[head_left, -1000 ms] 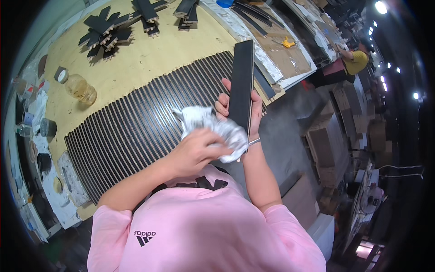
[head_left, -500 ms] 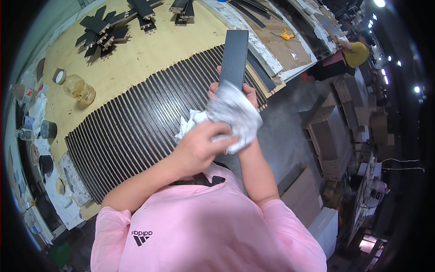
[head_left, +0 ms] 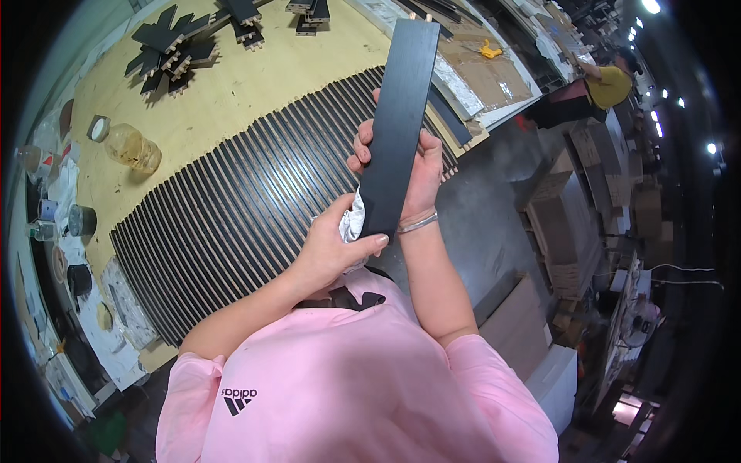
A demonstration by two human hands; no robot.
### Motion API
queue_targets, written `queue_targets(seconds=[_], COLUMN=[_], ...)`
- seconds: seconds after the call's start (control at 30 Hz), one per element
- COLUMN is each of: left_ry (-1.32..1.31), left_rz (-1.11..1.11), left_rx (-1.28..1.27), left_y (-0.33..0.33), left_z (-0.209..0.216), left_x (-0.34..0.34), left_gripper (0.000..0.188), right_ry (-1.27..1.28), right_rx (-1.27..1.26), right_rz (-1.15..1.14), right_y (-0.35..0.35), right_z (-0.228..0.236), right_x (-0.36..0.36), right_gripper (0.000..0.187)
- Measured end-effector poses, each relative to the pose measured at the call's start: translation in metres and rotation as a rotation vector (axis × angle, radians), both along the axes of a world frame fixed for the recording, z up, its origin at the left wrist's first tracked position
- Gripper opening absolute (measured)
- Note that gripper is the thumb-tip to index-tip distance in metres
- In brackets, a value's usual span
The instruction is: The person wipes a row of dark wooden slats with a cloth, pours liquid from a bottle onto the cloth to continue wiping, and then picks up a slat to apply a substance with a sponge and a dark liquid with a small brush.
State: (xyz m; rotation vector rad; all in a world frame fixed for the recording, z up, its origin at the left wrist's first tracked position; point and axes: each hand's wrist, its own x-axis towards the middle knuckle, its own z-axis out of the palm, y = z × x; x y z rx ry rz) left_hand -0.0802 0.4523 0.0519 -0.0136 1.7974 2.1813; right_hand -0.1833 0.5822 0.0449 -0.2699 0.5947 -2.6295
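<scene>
A black-painted wooden slat (head_left: 403, 116) is held up in front of my chest, tilted, with pale dowel pegs at its far end. My right hand (head_left: 423, 174) grips it from behind near the middle, fingertips curling around the left edge. At the lower end, my left hand (head_left: 332, 243) holds a crumpled white cloth (head_left: 353, 218) against the slat's left edge, thumb lying across the near face. Most of the cloth is hidden behind the slat and hand. Below, a long row of dark slats (head_left: 231, 208) stands side by side on a pale wooden table (head_left: 255, 89).
Stacks of dark pegged pieces (head_left: 166, 46) lie at the table's far side. A capped jar (head_left: 133, 148) of brownish liquid is on the left, near small cups (head_left: 82, 220). Cardboard stacks (head_left: 559, 231) fill the right, and a person in yellow (head_left: 610, 86) stands beyond.
The cloth has gone from the slat's front face down to its lower left edge, with my left hand now closed at that end. The slat has risen, showing more of its length.
</scene>
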Motion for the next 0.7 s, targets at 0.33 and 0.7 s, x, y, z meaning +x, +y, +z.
queue_targets(seconds=[0.33, 0.7], left_ry=[-0.003, 0.118], left_rz=[0.072, 0.296], left_rx=[-0.012, -0.411], left_y=[-0.004, -0.018], left_z=[-0.039, -0.067], left_x=[0.007, -0.005], left_gripper=[0.029, 0.028], right_ry=[-0.019, 0.612], right_rx=[0.322, 1.721], right_rz=[-0.009, -0.444], right_y=[0.007, 0.088], right_z=[0.01, -0.022], right_x=[0.003, -0.086], right_gripper=[0.041, 0.065])
